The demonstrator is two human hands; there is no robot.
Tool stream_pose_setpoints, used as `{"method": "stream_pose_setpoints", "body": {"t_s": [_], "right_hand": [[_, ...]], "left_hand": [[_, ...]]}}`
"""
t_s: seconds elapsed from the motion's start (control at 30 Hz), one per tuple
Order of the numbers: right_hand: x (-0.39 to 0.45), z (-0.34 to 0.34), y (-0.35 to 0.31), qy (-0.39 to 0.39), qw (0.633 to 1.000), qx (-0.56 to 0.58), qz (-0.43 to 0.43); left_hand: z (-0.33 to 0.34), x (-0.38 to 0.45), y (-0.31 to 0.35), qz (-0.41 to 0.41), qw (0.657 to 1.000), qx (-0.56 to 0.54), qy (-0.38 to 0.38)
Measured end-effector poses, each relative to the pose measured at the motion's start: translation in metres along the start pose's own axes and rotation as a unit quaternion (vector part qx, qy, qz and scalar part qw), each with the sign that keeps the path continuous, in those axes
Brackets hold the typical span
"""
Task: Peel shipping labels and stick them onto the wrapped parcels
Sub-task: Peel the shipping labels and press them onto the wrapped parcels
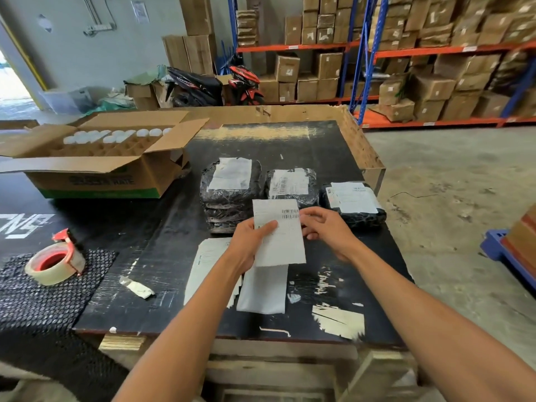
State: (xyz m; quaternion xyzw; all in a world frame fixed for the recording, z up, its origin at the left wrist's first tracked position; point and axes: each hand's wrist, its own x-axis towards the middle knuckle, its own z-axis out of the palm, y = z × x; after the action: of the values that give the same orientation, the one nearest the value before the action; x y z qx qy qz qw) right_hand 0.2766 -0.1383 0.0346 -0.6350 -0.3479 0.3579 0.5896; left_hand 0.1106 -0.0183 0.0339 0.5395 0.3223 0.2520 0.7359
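Shipping labels and wrapped parcels lie on a broad black-topped wooden bench, its surface scuffed and patched with torn paper. At the far left of it stands an open brown cardboard box with a green base band, white round caps showing in its divider cells. A sheet of black bubble wrap covers the near left corner. Three parcels wrapped in black film sit in a row near the middle: a tall stacked parcel at left, a smaller middle parcel just beside it, and a flat right-hand parcel, each already bearing a white label on top. A loose pile of white label sheets lies near the front edge, with a blank white backing sheet beside it. On the bubble wrap rests a roll of clear tape in a red dispenser. A small crumpled paper scrap lies between the tape and the pile. Above the pile, the left hand grasps a white barcoded shipping label, thumb across its face. The right hand pinches that label's right edge, fingers curled.
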Motion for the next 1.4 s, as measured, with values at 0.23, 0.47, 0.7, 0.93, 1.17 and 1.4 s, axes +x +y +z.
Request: {"method": "stream_pose_setpoints", "body": {"t_s": [0.23, 0.47, 0.7, 0.93, 1.17, 1.4], "right_hand": [[0.0, -0.018, 0.001, -0.029, 0.999, -0.041, -0.018], [-0.005, -0.021, 0.006, 0.002, 0.989, -0.125, -0.076], [-0.004, -0.019, 0.004, -0.005, 0.987, -0.144, -0.077], [-0.002, -0.02, 0.001, -0.031, 0.989, -0.127, -0.061], [-0.003, -0.018, -0.007, -0.101, 0.993, 0.055, -0.014], [0.0, -0.009, -0.012, -0.073, 0.995, 0.066, -0.026]], "left_hand": [[0.011, 0.002, 0.001, -0.014, 1.0, 0.012, -0.019], [0.012, 0.006, 0.0, 0.011, 0.999, 0.048, -0.001], [0.012, 0.006, 0.002, 0.02, 0.997, 0.075, -0.009], [0.011, 0.006, 0.006, 0.018, 0.997, 0.077, -0.021], [0.013, 0.007, 0.008, -0.03, 0.997, 0.009, -0.07], [0.039, 0.01, 0.007, 0.105, 0.961, 0.242, 0.085]]}}
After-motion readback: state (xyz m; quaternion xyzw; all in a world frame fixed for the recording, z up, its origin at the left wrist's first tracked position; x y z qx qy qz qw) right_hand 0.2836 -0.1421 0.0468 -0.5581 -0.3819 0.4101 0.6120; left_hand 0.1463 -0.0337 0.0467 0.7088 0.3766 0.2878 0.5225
